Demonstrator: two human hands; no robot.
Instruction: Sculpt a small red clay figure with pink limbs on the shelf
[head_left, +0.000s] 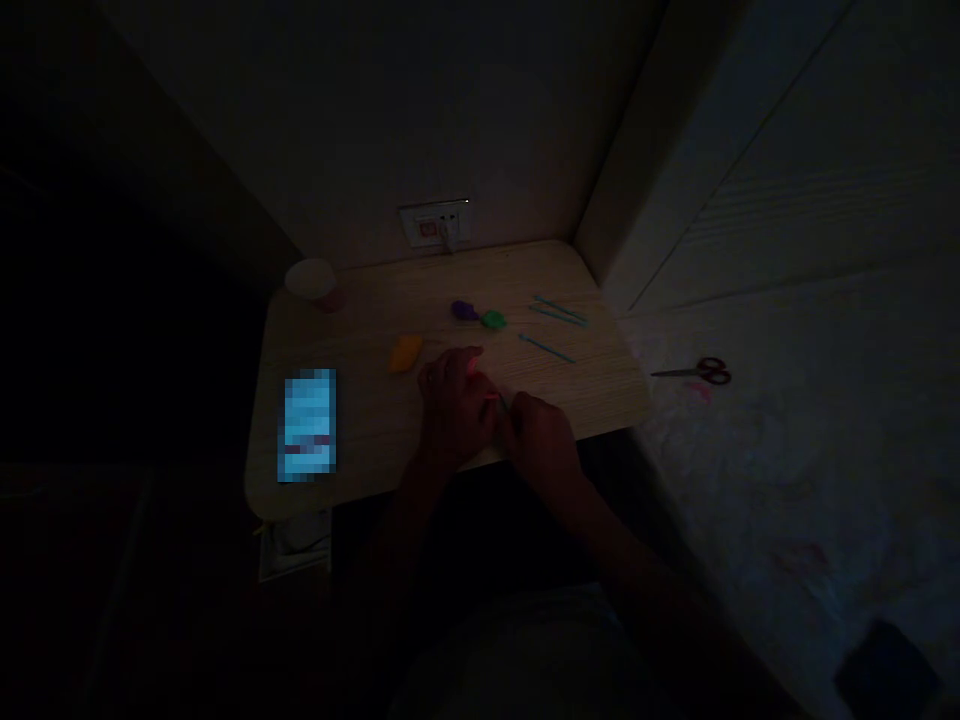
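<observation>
The scene is very dark. My left hand (450, 400) rests on a small wooden table (360, 420), fingers curled over a small pink piece (474, 367) that glows at the fingertips. My right hand (541, 432) is closed in a pinch on a thin stick-like tool (501, 399), its tip meeting the left hand. Beyond the hands lie an orange lump (406, 352), a purple lump (464, 311) and a green lump (493, 320). Thin teal sticks (559, 312) lie at the table's far right.
A lit phone (307, 424) lies on the table's left side. A pale cup (310, 279) stands at the far left corner. A wall socket (436, 224) sits behind the table. Scissors (697, 372) lie on the pale bed surface to the right.
</observation>
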